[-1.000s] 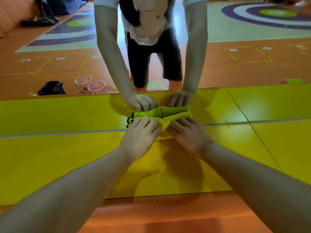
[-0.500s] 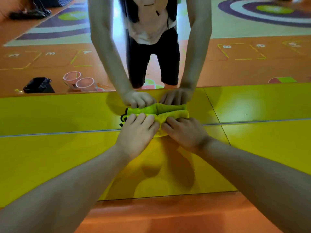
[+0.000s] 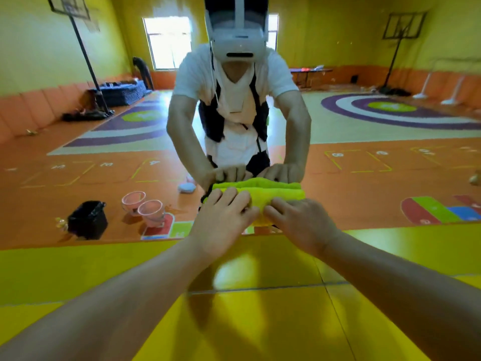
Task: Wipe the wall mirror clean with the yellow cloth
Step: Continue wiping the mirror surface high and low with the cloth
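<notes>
The wall mirror [image 3: 364, 178] fills the upper view and reflects the gym and me. A folded yellow cloth [image 3: 278, 196] lies flat against the glass at mid-height. My left hand [image 3: 223, 217] presses on the cloth's left part with fingers laid straight over it. Beside it, my right hand [image 3: 299, 222] presses the lower right part, fingers pointing left. The two hands almost touch each other. Their reflection meets the cloth from above.
A yellow padded surface [image 3: 234, 321] runs below the mirror's lower edge. Reflected behind me on the orange floor are a black bag [image 3: 87, 220], two pink cups [image 3: 145, 207], and basketball stands at both sides.
Both hands slid the cloth upward on the mirror, from the yellow band onto the reflected orange floor. My view tilted up, revealing more of the reflected room.
</notes>
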{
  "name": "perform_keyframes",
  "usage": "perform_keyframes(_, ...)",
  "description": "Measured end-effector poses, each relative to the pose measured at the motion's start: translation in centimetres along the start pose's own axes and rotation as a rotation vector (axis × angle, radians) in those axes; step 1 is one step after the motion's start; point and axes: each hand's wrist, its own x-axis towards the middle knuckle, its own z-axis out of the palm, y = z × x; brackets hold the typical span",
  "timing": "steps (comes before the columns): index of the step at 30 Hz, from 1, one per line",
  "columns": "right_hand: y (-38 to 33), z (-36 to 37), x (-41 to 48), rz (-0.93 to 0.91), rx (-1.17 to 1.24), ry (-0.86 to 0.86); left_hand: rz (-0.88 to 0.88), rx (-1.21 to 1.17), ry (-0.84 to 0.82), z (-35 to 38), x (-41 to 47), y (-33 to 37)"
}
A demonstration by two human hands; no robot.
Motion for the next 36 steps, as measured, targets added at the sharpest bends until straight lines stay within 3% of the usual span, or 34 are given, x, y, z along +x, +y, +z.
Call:
perform_keyframes(12,11.4,-15.3,16.8,-0.016,-0.125,0.007,0.041,0.051,0.240,-13.0,16.9,-11.4)
perform_keyframes(25,19.3,-25.9,29.9,0.090,-0.238,0.067,-0.038,0.161,0.330,-24.5,30.5,-19.8)
perform_keyframes(30,22.5,-31.5,35.3,0.127,-0.307,0.158,-0.187,0.028,0.351,-28.8,36.4,-22.8)
perform_keyframes(36,26.3,-37.0,41.2,0.168,-0.405,0.157,-0.156,0.143,0.336,-34.1,42.7,-26.7)
